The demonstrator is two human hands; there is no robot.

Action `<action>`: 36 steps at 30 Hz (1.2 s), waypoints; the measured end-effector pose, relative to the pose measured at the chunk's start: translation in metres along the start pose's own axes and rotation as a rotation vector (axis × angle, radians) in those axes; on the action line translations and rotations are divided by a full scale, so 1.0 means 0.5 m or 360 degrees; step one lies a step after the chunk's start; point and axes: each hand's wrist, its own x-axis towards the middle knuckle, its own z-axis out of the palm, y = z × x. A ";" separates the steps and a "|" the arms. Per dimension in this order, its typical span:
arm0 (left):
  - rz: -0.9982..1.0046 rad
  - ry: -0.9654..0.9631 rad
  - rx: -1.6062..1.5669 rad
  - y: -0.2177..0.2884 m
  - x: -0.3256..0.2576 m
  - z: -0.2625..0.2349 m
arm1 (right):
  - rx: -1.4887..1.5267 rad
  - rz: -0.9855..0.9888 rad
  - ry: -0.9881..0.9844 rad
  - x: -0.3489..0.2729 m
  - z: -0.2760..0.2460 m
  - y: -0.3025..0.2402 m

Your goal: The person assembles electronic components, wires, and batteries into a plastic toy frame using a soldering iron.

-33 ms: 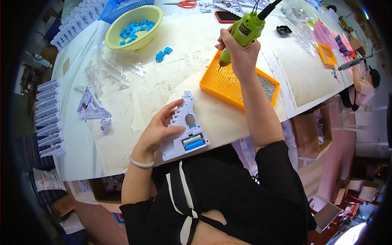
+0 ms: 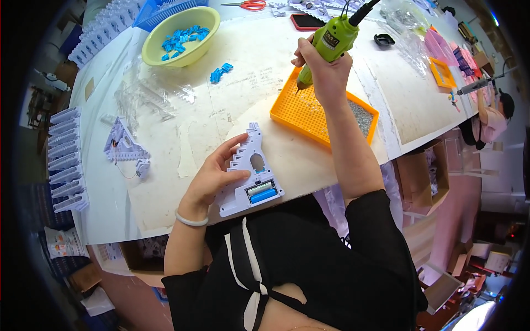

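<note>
My left hand (image 2: 213,177) grips a pale lavender plastic housing (image 2: 237,202) with a stepped edge at the near edge of the table, thumb on its face and fingers along the stepped side. Set in the housing are a blue cylinder (image 2: 263,195) in a rectangular bay and an oval opening above it. My right hand (image 2: 327,74) is wrapped round a green electric screwdriver (image 2: 333,39), tip pointing down. That tip hovers over an orange perforated tray (image 2: 298,121); small metal screws (image 2: 360,118) lie heaped in its right part. Whether a screw sits on the tip is too small to tell.
A yellow bowl (image 2: 152,51) of blue plastic pieces stands at the back left, with loose blue pieces (image 2: 221,73) beside it. Another lavender housing (image 2: 125,141) with wires lies left. Stacked housings (image 2: 65,160) line the left edge. Scissors (image 2: 252,5) and a phone (image 2: 307,22) lie far back.
</note>
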 end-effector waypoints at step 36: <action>0.0630 0.0360 0.2108 0.026 -0.039 0.043 | -0.0028 0.0010 -0.0149 -0.005 -0.003 0.001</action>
